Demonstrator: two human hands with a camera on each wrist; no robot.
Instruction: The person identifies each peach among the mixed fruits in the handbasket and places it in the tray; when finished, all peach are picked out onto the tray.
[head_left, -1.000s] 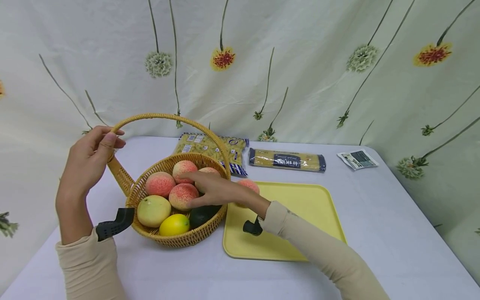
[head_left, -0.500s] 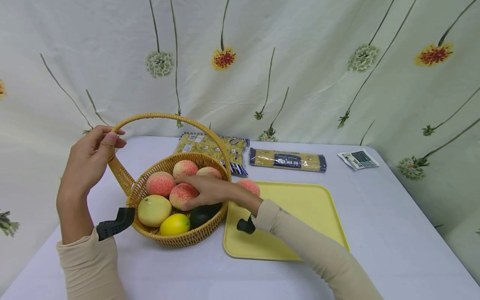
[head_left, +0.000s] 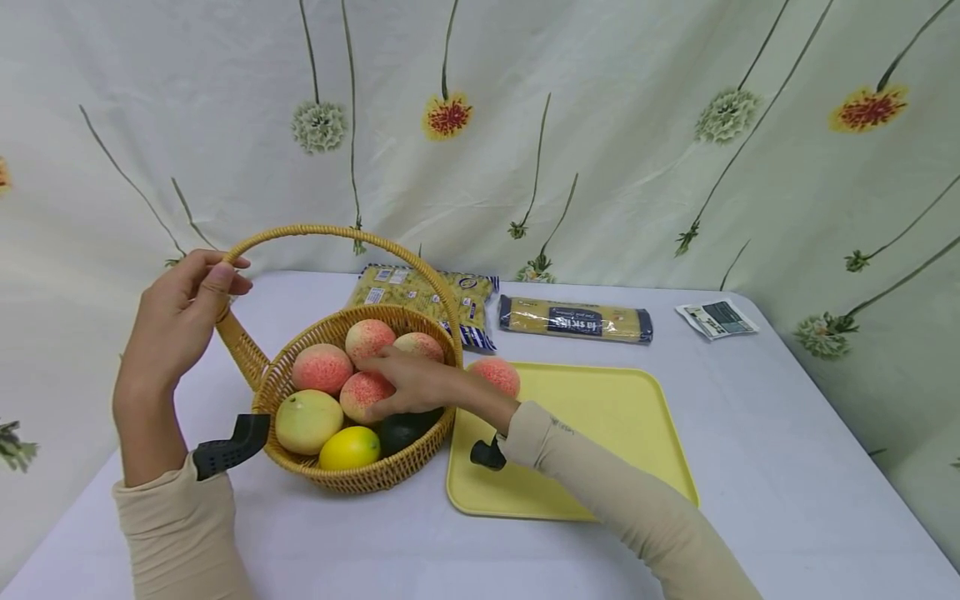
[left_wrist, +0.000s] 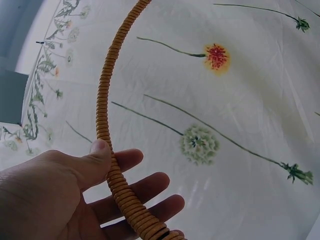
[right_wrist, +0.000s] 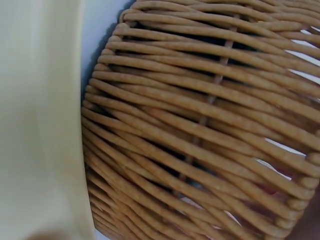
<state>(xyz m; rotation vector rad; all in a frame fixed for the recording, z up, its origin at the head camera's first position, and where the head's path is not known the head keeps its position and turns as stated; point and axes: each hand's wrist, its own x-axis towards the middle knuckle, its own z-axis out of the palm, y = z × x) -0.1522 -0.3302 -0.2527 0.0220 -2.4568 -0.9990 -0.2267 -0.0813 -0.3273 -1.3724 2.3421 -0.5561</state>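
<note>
On the left stands a round wicker basket (head_left: 360, 482) of fruit. My left hand (head_left: 172, 321) grips its tall handle (head_left: 330, 231), and the left wrist view shows the thumb and fingers around the wrapped cane. My right hand (head_left: 420, 383) reaches in over the right rim and grips a pink peach (head_left: 362, 396), thumb on the near side, fingers on the far side. Around it lie other peaches (head_left: 321, 368), a pale yellow-green round fruit (head_left: 307, 422), a lemon (head_left: 349, 450) and a dark green fruit (head_left: 405, 432), partly covered. Wicker (right_wrist: 200, 120) hides the right fingers in the right wrist view.
Right of the basket, a yellow tray (head_left: 600, 433) holds one peach (head_left: 497, 377), partly behind the right forearm. Behind them lie a bag of pasta (head_left: 405, 287) and a spaghetti pack (head_left: 574, 321). A small white-and-green packet (head_left: 717, 319) lies far right. A flowered cloth hangs behind.
My right hand has shifted slightly left, and its fingers have closed around the pink peach, which moved a little. The left hand and basket have stayed put.
</note>
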